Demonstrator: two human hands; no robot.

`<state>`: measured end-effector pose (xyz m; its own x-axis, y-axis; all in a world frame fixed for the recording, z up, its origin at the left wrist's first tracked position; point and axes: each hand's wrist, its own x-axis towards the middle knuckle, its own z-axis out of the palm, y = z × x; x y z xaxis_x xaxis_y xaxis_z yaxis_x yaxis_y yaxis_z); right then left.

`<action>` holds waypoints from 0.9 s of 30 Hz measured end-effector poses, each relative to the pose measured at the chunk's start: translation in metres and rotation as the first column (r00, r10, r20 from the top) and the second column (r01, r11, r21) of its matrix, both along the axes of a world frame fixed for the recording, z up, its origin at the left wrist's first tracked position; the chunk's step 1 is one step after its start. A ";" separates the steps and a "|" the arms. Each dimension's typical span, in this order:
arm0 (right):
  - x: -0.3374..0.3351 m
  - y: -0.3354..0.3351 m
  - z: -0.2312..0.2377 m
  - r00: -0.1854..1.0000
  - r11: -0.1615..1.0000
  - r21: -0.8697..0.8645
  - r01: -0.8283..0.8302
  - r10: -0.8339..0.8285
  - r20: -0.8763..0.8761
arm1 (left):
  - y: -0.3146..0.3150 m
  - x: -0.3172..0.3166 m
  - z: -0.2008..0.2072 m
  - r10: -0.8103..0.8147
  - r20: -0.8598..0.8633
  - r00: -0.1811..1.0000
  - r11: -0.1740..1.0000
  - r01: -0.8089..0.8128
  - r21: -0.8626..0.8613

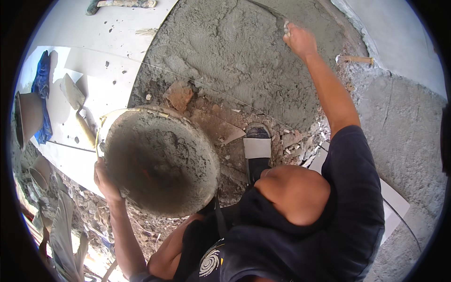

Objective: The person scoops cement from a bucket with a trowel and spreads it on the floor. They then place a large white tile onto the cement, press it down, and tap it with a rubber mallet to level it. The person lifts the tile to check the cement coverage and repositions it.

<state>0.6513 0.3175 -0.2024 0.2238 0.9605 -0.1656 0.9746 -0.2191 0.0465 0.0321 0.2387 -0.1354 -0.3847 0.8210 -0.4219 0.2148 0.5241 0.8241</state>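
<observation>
At the left, my left hand (106, 182) grips the rim of a wide round mortar bucket (213, 155), its fingers curled over the edge. The bucket is tilted, and wet grey mortar coats its inside. My right arm reaches far forward over a bed of wet, rough mortar (225, 61). There my right hand (300, 40) is closed at the mortar's far right, with a small pale bit showing at the fingers. A thin dark edge runs up-left from that hand; I cannot tell what tool it belongs to.
A trowel (77, 105) and a blue cloth (43, 94) lie on white board at the left. A string (206, 86) crosses the mortar. Broken brick (178, 95) and rubble lie around my sandalled foot (257, 141). A hammer-like tool (123, 3) rests at the top left.
</observation>
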 end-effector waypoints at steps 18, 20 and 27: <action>-0.096 -0.267 0.022 0.943 0.956 -0.067 0.284 -0.291 -0.159 | 0.011 -0.009 -0.011 -0.037 0.125 0.991 0.999 0.040 -0.022; -0.105 -0.271 0.022 0.939 0.954 -0.139 0.267 -0.289 -0.184 | 0.010 -0.005 -0.010 -0.031 0.109 0.993 0.999 0.032 -0.007; -0.122 -0.260 0.035 0.624 0.751 -0.188 0.633 -0.639 -0.450 | 0.007 -0.003 -0.013 -0.021 0.144 0.989 1.000 0.018 0.022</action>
